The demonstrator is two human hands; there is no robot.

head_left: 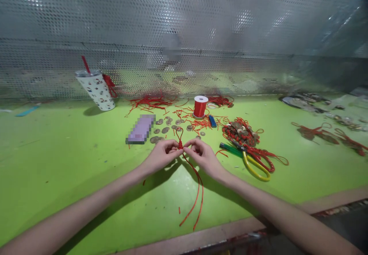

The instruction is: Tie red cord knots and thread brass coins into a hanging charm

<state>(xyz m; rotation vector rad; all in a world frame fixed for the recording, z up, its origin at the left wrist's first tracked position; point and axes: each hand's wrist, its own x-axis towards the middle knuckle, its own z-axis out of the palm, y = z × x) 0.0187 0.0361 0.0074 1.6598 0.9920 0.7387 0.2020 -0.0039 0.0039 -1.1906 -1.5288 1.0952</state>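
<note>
A knotted red cord (pixel 180 144) is held between my two hands above the green table. Its loop points up and away from me, and two long loose tails hang toward the table's front edge. My left hand (pixel 164 152) pinches the knot from the left, thumb and fingertips together. From the right, my right hand (pixel 201 152) pinches the cord at the same knot. Round coins (pixel 165 130) lie scattered just beyond my hands. To the right, a pile of coins tied with red cord (pixel 240 130) lies behind scissors (pixel 255 167) with yellow and red handles.
A spool of red cord (pixel 201 107) stands behind the coins, near cord scraps and a blue lighter (pixel 212 121). Left are a purple phone-like slab (pixel 141 128) and a tumbler with a straw (pixel 97 90). A green lighter-like stick (pixel 230 150) touches the scissors. Perforated metal (pixel 138 67) backs the table.
</note>
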